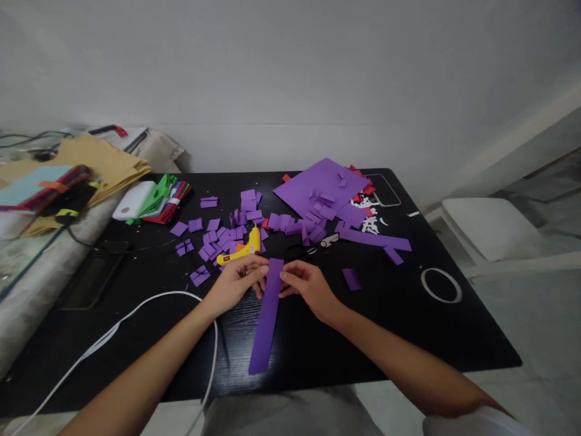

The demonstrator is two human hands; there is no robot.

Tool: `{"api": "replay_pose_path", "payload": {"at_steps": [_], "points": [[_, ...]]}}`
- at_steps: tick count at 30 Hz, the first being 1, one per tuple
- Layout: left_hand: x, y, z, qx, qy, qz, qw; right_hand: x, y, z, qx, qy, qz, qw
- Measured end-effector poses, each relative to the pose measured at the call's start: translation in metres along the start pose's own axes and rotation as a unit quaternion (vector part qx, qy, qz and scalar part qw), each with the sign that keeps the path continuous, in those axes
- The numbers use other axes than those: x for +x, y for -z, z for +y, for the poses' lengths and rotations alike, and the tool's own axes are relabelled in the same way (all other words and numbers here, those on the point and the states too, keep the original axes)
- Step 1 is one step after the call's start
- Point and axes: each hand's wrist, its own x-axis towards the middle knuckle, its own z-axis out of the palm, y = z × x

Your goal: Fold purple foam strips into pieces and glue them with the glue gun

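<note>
A long purple paper strip (267, 324) runs from between my hands toward the table's front edge. My left hand (239, 280) pinches its left edge near the far end, and my right hand (309, 286) grips the right edge opposite. The undersides of my fingers are partly hidden. Just beyond my left hand lies a yellow glue gun (242, 249), nozzle pointing away. Small folded purple paper pieces (215, 239) are scattered behind it. Past my right hand are scissors (329, 240) and pliers (311, 251).
A large purple sheet (313, 184) rests at the back, with white paper scraps (371, 224) beside it. Another purple strip (376, 237) lies to the right. A white cable (158, 295) loops under my left forearm. Bundled coloured paper (161, 200) sits at the back left.
</note>
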Motion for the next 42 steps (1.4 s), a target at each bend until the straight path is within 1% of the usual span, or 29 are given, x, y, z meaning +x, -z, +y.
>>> {"api": "replay_pose_path", "payload": {"at_steps": [5, 10, 15, 18, 21, 24, 28, 31, 36, 42], "points": [[0.0, -0.003, 0.0, -0.002, 0.009, 0.005, 1.0, -0.001, -0.002, 0.001, -0.006, 0.011, 0.015, 1.0], [-0.001, -0.005, -0.001, -0.005, 0.037, -0.007, 0.999, 0.001, -0.001, 0.003, -0.028, 0.045, 0.032, 0.998], [-0.002, -0.004, -0.004, 0.046, 0.02, 0.01, 0.999, 0.0, -0.002, 0.005, -0.084, 0.074, 0.024, 0.993], [-0.003, -0.004, -0.006, 0.072, 0.017, 0.011, 0.997, 0.0, -0.003, 0.006, -0.097, 0.073, 0.023, 0.992], [-0.004, -0.005, -0.006, 0.08, 0.022, 0.002, 0.997, 0.0, -0.003, 0.006, -0.096, 0.068, 0.027, 0.993], [-0.006, -0.008, -0.005, 0.069, 0.034, -0.01, 0.997, 0.0, -0.002, 0.007, -0.094, 0.065, 0.028, 0.993], [-0.008, -0.011, -0.004, 0.02, 0.074, -0.015, 0.997, -0.001, -0.002, 0.008, -0.095, 0.062, 0.027, 0.993], [-0.01, -0.013, -0.004, -0.005, 0.09, -0.016, 0.996, -0.001, -0.003, 0.008, -0.101, 0.065, 0.024, 0.992], [-0.01, -0.015, -0.002, -0.029, 0.091, -0.017, 0.995, -0.001, -0.002, 0.008, -0.099, 0.065, 0.023, 0.993], [-0.008, -0.014, -0.004, -0.007, 0.088, -0.008, 0.996, -0.003, -0.003, 0.005, -0.099, 0.079, 0.008, 0.992]]}}
